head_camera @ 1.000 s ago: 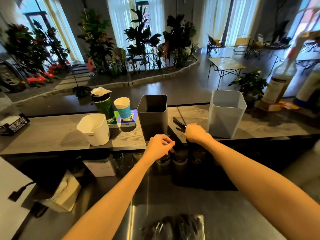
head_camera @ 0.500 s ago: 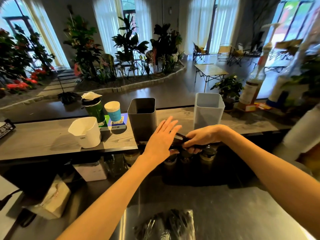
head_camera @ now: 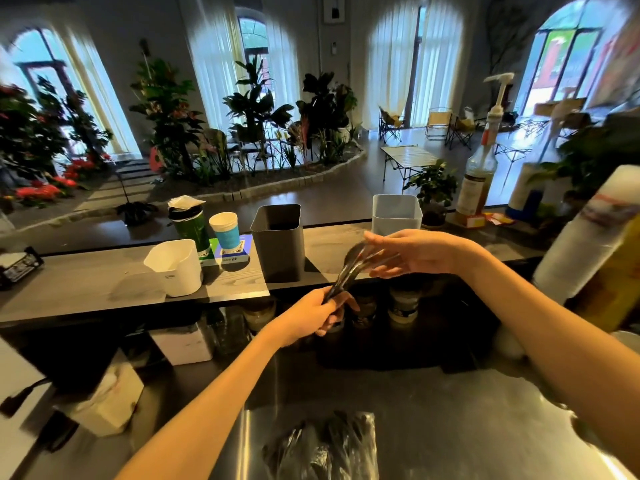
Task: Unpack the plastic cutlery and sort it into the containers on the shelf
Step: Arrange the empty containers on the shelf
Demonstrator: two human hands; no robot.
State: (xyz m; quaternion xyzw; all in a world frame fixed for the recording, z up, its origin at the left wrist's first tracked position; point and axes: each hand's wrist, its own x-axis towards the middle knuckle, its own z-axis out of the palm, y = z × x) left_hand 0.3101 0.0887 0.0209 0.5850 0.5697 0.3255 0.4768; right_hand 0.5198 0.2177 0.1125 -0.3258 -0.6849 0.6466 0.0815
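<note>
My left hand [head_camera: 311,315] is curled tight around the lower ends of a small bundle of black cutlery [head_camera: 349,271], and my right hand [head_camera: 412,252] is out at the upper end with its fingers nearly straight, brushing the tips. The motion blur is heavy there, so I cannot tell whether the right hand is pinching one piece out or only steadying the bunch, nor whether these are spoons, forks or knives. The bundle sits in the air just over the front edge of the shelf [head_camera: 86,289], between the dark bin [head_camera: 278,251] and the pale grey bin [head_camera: 396,214]. I judge the sorting to be at an early stage: this handful is out of its wrapping but has not yet gone into anything. The dark bin's mouth shows only shadow and the pale bin looks bare as far down as I can see (neither floor is visible from my angle). The white tub [head_camera: 176,268] on the left also shows nothing inside. Down on the steel counter near me a clear plastic bag [head_camera: 322,448] holds more black cutlery, so most of the work remains.
</note>
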